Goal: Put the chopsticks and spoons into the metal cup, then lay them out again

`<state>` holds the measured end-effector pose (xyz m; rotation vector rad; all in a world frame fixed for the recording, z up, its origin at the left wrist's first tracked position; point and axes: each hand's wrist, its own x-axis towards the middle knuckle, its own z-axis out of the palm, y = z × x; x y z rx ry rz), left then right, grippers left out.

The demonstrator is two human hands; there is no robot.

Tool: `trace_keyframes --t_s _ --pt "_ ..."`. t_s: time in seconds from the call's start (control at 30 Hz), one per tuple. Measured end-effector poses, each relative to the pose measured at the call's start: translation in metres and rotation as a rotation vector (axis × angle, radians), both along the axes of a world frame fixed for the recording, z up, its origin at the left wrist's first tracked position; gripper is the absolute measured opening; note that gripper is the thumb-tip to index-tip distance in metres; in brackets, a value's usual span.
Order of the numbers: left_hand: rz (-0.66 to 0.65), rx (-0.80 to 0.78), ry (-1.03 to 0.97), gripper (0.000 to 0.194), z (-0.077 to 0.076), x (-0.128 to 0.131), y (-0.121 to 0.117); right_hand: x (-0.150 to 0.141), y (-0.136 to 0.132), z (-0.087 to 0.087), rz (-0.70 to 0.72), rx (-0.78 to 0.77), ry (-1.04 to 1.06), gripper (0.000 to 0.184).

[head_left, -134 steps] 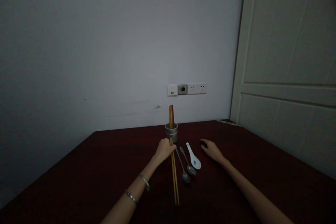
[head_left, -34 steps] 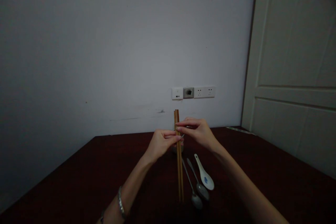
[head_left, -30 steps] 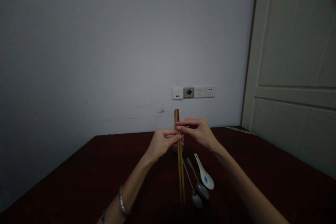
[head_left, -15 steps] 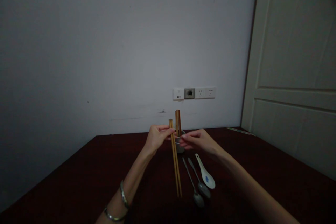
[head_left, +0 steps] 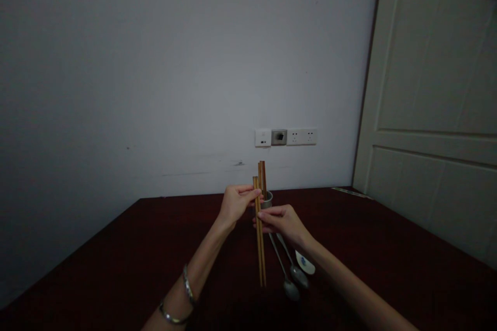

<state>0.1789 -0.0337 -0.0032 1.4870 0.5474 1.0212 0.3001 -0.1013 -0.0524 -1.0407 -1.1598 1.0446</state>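
Two bare hands clasp a pair of wooden chopsticks (head_left: 261, 248) above a dark red counter (head_left: 174, 248), in front of a metal cup (head_left: 268, 203).
The two held sticks run lengthwise, close together, upper ends toward the wall (head_left: 194, 88) and lower ends toward the wearer, slightly to the right. The left hand (head_left: 236, 204) pinches them near the top, its grip closed between thumb and fingers; the right hand (head_left: 285, 221) closes thumb and fingertips on them just below. More chopsticks (head_left: 264, 178), too bunched to count, stand upright in the one cup. Two metal spoons (head_left: 291, 289) and one white spoon (head_left: 305, 264), partly hidden by the right hand, lie to the right, bowls toward the wearer.
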Motion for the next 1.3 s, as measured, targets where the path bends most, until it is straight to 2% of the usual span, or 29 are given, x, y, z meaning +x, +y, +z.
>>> trace_keyframes --t_s 0.27,0.53,0.97,1.2,1.3 --pt "-0.040 -0.025 -0.036 0.021 -0.003 0.001 0.000 0.002 0.000 0.003 0.021 -0.020 -0.036 0.036" --pt "-0.014 -0.038 -0.010 0.024 -0.001 -0.001 -0.001 0.001 0.003 0.005 -0.005 -0.036 -0.044 0.034" --pt "-0.071 -0.055 0.082 0.027 0.007 -0.010 0.003 0.002 0.011 0.003 0.038 -0.046 -0.041 0.035" --pt "-0.026 -0.080 0.001 0.031 0.005 -0.009 0.007 0.006 0.018 0.006 0.046 -0.040 -0.048 0.037" --pt "0.023 -0.089 -0.021 0.031 0.005 -0.011 0.012 0.018 0.029 0.011 -0.003 -0.026 -0.049 0.035"
